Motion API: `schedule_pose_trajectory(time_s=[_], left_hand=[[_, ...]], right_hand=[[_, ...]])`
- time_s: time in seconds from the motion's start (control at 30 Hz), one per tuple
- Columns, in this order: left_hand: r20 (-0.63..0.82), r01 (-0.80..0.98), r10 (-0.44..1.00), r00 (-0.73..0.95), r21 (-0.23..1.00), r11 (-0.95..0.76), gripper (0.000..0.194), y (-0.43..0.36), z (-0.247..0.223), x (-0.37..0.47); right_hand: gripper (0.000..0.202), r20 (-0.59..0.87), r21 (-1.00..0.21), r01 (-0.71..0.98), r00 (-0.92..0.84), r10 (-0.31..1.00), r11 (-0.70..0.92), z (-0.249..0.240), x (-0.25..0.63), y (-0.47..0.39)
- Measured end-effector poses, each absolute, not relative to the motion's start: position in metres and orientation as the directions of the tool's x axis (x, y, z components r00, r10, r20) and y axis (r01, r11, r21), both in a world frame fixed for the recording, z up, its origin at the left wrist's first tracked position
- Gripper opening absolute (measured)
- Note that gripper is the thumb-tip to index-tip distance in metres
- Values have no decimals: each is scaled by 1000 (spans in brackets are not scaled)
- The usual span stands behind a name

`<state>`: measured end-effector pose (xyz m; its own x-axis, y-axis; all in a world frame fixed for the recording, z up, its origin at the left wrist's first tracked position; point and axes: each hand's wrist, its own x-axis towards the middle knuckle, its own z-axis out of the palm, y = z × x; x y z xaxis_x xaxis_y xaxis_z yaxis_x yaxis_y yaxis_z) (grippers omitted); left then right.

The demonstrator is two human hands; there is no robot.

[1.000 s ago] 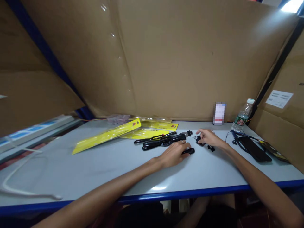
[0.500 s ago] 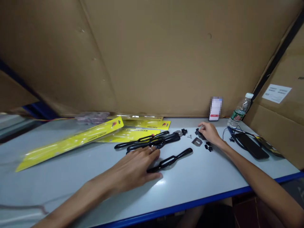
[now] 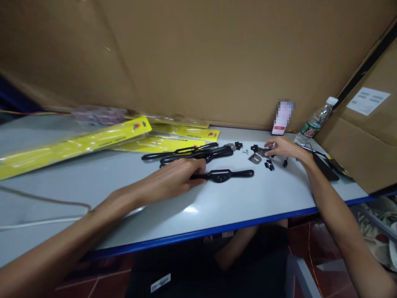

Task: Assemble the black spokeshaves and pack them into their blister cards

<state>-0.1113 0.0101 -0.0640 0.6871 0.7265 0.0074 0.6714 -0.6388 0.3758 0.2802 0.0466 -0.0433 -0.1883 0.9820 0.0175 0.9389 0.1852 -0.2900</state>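
Black two-handled tool (image 3: 228, 175), flat on the grey table (image 3: 130, 182), pinned at its near handle under the closed fingers of the left hand (image 3: 173, 182), apparently to steady it; rest of the tool pointing to three o'clock of that grip. Right hand (image 3: 283, 147) pinching a small black part (image 3: 262, 150), at one o'clock. Loose knobs (image 3: 269, 165) and a metal plate (image 3: 254, 159) between. Yellow packs (image 3: 77, 142) at ten o'clock; water bottle (image 3: 316, 122) at two.
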Motion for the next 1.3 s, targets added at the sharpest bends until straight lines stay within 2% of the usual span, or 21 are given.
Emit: schedule_pose_trajectory(time_s=[0.13,0.33,0.53,0.7,0.77,0.87,1.07,1.3], left_hand=[[7,647,715,699,418,-638,21,14,-67,-107],[107,620,724,682,440,-649,21,12,-72,-101],[103,627,741,664,464,-626,12,8,-70,-97],[140,587,720,680,484,-649,13,5,-74,-94],[165,571,709,686,483,-664,13,3,-76,-91],[189,540,683,706,480,-691,12,-1,-80,-86],[211,505,643,736,461,-730,11,-4,-82,-81],[196,516,653,731,467,-718,13,-2,-83,-81]], right_hand=[[22,-24,-300,937,-197,980,181,-46,278,47],[29,27,-373,911,-177,984,174,-52,280,48],[28,37,-565,796,-238,971,217,-48,284,51],[39,104,-668,711,-204,973,221,-34,274,43],[39,135,-748,626,-180,974,220,-32,256,36],[37,131,-889,412,-191,973,201,-39,215,21],[29,40,-907,370,-403,914,203,-54,164,-3],[23,-36,-920,369,-415,909,132,-59,165,-1]])
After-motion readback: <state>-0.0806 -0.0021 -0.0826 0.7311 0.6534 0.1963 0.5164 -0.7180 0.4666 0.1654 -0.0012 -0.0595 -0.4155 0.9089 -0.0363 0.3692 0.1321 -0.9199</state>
